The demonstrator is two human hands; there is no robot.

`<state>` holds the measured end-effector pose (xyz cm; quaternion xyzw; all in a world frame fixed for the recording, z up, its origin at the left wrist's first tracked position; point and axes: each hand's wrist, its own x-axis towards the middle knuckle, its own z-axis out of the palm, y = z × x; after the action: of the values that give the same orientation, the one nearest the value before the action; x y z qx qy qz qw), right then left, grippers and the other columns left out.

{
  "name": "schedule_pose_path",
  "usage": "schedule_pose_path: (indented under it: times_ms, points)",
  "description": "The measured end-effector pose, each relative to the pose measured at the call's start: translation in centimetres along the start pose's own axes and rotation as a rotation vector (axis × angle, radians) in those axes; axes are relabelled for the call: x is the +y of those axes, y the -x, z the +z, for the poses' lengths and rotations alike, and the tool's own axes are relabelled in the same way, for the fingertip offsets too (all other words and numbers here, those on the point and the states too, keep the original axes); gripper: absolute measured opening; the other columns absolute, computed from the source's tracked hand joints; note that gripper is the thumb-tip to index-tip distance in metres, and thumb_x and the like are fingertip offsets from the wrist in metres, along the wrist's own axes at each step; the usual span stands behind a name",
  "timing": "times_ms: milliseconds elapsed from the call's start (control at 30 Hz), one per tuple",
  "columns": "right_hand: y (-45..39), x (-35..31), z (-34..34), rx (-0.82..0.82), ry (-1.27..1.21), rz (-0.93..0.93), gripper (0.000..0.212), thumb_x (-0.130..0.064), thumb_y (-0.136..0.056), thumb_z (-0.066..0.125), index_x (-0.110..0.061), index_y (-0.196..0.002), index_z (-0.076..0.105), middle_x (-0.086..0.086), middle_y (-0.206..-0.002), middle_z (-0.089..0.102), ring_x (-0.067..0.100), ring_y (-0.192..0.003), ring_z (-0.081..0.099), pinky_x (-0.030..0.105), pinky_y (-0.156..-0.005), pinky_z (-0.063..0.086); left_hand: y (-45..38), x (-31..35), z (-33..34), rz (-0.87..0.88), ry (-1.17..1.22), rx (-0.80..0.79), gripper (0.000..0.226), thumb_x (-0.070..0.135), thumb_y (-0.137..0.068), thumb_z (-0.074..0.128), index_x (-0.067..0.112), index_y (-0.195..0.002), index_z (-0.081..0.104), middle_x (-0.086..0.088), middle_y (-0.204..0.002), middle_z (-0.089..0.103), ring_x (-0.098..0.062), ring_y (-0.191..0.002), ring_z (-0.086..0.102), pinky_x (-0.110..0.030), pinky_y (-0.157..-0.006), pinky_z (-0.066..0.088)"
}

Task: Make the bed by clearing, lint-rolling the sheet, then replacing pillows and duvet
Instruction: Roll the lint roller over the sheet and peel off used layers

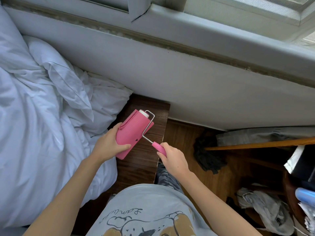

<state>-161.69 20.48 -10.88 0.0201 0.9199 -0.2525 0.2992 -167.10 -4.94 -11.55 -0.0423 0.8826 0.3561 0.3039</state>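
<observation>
At the far left the duvet [34,126] lies bunched and creased over the bed, with a pillow [56,65] pushed up against the wall behind it; the bedding is piled there, so the sheet underneath is hidden and the clearing looks unfinished; moving right, the left hand [109,143] wraps around the lower end of the pink cover [131,132], fingers curled over its front and thumb along the side, a firm clasp that seems meant to steady the case; the lint roller [144,114] sits inside that cover, only its white end showing at the top, held above the dark wooden bedside surface [144,164] just beside the mattress edge; its wire frame runs down and right to the pink handle [159,148], which the right hand [173,160] grips in a closed fist; the two hands pull on opposite ends, so I judge the roller is being drawn out of its cover before use on the sheet; further right, a mop [209,157] lies on the floor, well apart.
</observation>
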Motion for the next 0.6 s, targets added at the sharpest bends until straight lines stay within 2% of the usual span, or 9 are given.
schedule_pose_path:
  times_ms: [100, 200, 400, 500, 600]
  points:
    - [0.0, 0.1, -0.1, 0.02, 0.004, -0.006, 0.037, -0.038, -0.096, 0.053, -0.022, -0.129, 0.05, -0.005, -0.115, 0.064, 0.009, -0.095, 0.063, 0.016, -0.08, 0.045, 0.2, -0.1, 0.2, -0.001, 0.039, 0.0, 0.093, 0.045, -0.073, 0.08, 0.033, -0.147, 0.025, 0.007, -0.127, 0.051, -0.017, -0.106, 0.056, -0.04, -0.084, 0.053]
    - [0.2, 0.4, -0.1, 0.019, 0.011, -0.015, 0.036, -0.037, -0.096, 0.053, -0.021, -0.129, 0.05, -0.005, -0.115, 0.064, 0.01, -0.095, 0.062, 0.016, -0.079, 0.044, 0.4, 0.1, 0.6, 0.008, 0.054, 0.015, 0.091, 0.04, -0.075, 0.081, 0.031, -0.147, 0.026, 0.01, -0.123, 0.048, -0.015, -0.105, 0.053, -0.038, -0.084, 0.052]
    - [-0.2, 2.0, -0.1, 0.11, -0.065, 0.086, 0.032, -0.035, -0.096, 0.055, -0.02, -0.125, 0.051, -0.004, -0.106, 0.065, 0.005, -0.078, 0.055, 0.011, -0.063, 0.039, 1.7, -1.2, 1.5, -0.001, 0.038, 0.022, 0.09, 0.036, -0.074, 0.081, 0.033, -0.146, 0.027, 0.012, -0.118, 0.048, -0.011, -0.1, 0.051, -0.03, -0.076, 0.048]
    - [-0.5, 3.1, -0.1, 0.16, -0.086, 0.145, 0.03, -0.033, -0.096, 0.055, -0.019, -0.123, 0.052, -0.006, -0.099, 0.063, 0.006, -0.076, 0.055, 0.019, -0.067, 0.048, 1.9, -1.7, 2.5, -0.006, 0.011, 0.031, 0.088, 0.035, -0.073, 0.082, 0.032, -0.145, 0.03, 0.014, -0.116, 0.048, -0.009, -0.098, 0.05, -0.026, -0.072, 0.044]
    - [-1.1, 4.1, 0.1, 0.185, -0.098, 0.199, 0.03, -0.032, -0.096, 0.056, -0.018, -0.122, 0.052, -0.009, -0.092, 0.057, 0.006, -0.074, 0.055, 0.022, -0.068, 0.05, 1.3, -2.1, 3.7, -0.006, -0.048, 0.031, 0.086, 0.039, -0.073, 0.08, 0.03, -0.143, 0.032, 0.01, -0.118, 0.052, -0.01, -0.098, 0.051, -0.026, -0.071, 0.042]
